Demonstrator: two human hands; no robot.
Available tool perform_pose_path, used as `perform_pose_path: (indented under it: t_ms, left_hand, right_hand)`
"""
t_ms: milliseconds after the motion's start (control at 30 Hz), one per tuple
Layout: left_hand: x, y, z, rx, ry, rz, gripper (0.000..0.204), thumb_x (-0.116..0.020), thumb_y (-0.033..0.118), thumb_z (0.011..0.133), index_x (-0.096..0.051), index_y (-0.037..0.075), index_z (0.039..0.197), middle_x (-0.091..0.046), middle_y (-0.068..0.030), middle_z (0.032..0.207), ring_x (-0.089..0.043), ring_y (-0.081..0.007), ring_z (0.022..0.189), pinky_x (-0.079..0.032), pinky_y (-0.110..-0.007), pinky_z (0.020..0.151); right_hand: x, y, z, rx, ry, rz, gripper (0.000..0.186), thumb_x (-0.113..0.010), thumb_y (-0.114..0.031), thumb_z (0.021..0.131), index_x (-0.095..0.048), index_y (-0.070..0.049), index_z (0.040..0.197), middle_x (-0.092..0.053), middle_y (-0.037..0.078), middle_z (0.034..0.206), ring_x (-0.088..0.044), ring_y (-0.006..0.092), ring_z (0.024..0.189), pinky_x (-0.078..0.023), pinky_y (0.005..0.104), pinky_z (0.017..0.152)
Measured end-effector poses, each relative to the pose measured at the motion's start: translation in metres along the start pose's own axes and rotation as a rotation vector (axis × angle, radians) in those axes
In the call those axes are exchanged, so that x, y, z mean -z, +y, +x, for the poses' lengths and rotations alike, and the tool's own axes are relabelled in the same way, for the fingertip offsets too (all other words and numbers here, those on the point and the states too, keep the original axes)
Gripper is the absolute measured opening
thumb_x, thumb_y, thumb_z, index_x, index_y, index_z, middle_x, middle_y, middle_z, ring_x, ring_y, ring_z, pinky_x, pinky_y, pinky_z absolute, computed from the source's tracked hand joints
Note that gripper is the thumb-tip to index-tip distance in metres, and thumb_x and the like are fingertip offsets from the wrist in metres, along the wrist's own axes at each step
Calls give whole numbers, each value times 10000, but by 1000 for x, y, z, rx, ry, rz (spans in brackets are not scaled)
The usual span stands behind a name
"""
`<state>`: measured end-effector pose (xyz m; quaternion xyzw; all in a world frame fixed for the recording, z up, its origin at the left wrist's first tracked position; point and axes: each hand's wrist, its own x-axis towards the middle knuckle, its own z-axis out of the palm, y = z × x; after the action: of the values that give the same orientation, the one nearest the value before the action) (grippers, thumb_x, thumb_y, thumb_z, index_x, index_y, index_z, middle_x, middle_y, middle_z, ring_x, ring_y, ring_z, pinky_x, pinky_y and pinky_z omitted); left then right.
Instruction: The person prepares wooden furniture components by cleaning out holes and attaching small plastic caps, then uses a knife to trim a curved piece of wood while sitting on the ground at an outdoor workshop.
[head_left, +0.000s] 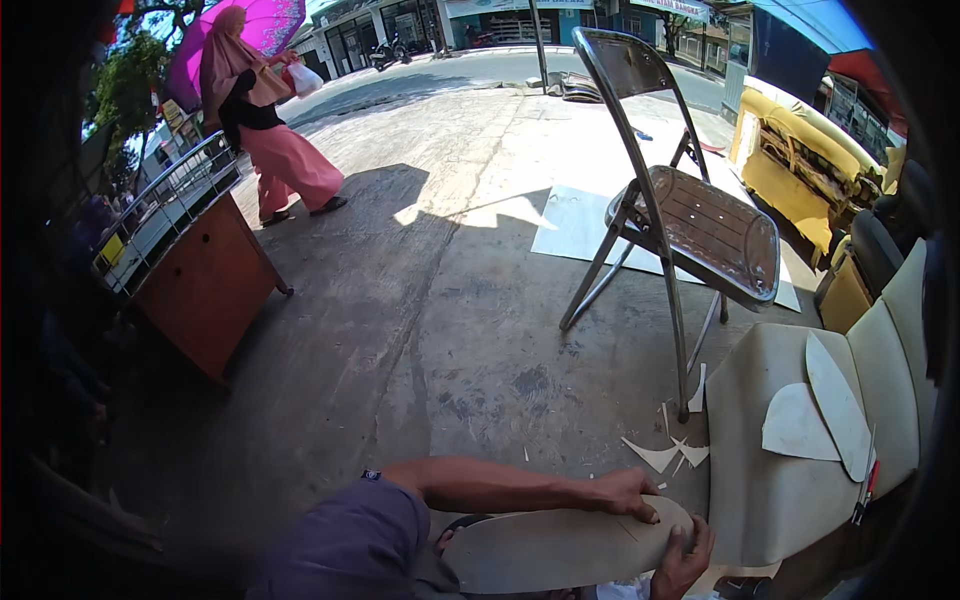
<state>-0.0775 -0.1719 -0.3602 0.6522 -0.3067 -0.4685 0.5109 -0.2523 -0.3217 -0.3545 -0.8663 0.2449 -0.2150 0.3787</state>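
A long, pale beige panel with a rounded end (560,550), looking like a cut sheet of board, lies across my lap at the bottom of the view. My left hand (628,494) reaches over from the left, fingers closed on the panel's far edge near its rounded end. My right hand (684,562) grips that same end from the right, its thumb on top and the other fingers partly hidden. Two similar pale cut pieces, a long oval one (838,405) and a shorter rounded one (797,425), rest on a cream padded seat (755,470) to my right.
Red-handled scissors or a similar tool (868,490) lie on the padded seat. Pale offcuts (655,455) litter the concrete floor beside a brown metal folding chair (715,225). A brown wheeled cabinet (210,285) stands left. Farther off, a person with a pink umbrella (245,110) walks past.
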Motion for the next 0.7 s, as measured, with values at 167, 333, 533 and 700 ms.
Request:
perform_pose_path:
  t_ms: [167,333,533,700]
  left_hand:
    - [12,8,-16,7,5,-7,441,-736,242,865,-710,-16,1222,-760,-127,996,-701,-190,861,-552,-350,793]
    - [25,13,-31,-65,-24,-30,518,-736,281,893,-654,-2,1319,-740,-145,1087,-692,-211,953,-532,-359,862]
    - [27,25,-12,-37,-51,-98,503,-744,278,919,-652,-37,1301,-731,-152,1119,-684,-227,1008,-525,-369,915]
    - [35,18,-29,94,-5,-178,490,-738,311,941,-657,-42,1272,-738,-126,1057,-706,-192,887,-559,-352,812]
  right_hand:
    - [2,-16,8,21,-63,-69,380,-676,-271,973,-657,-16,1253,-669,213,1195,-622,382,1128,-475,436,993]
    - [-13,-15,13,138,-74,-139,398,-684,-289,970,-653,-40,1278,-673,214,1212,-626,378,1142,-471,437,1012]
    - [3,-48,29,68,-62,59,279,-676,-167,904,-655,5,1122,-629,198,1027,-633,394,981,-486,467,869]
    - [-8,-51,32,103,-69,63,282,-702,-194,930,-668,-18,1149,-656,179,1031,-675,374,940,-526,427,797]
